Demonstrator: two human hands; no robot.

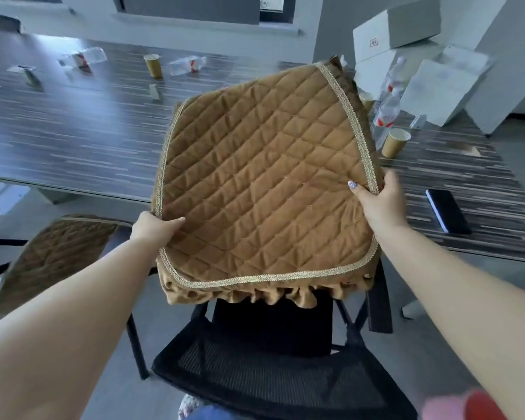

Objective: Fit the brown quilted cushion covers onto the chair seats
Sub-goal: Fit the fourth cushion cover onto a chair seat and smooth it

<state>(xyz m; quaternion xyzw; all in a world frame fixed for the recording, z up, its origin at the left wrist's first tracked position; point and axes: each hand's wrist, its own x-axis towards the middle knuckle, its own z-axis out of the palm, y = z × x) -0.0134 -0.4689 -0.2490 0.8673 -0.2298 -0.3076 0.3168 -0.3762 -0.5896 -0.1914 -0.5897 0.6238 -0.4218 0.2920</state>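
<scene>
Both hands, left hand (155, 227) and right hand (379, 201), pinch the brown quilted cover (264, 189) at frame centre above the black chair (264, 368) (2 paper cups (153, 65), apparently empty, on the table (73, 131) behind).

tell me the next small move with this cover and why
Probably lower the cover onto the black chair seat just below it. The left hand and right hand grip opposite edges, the cover hangs tilted in the air, and the seat is still bare.

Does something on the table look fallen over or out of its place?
Yes. Two clear plastic bottles lie on their sides on the far part of the table, while the paper cup between them stands upright.
</scene>
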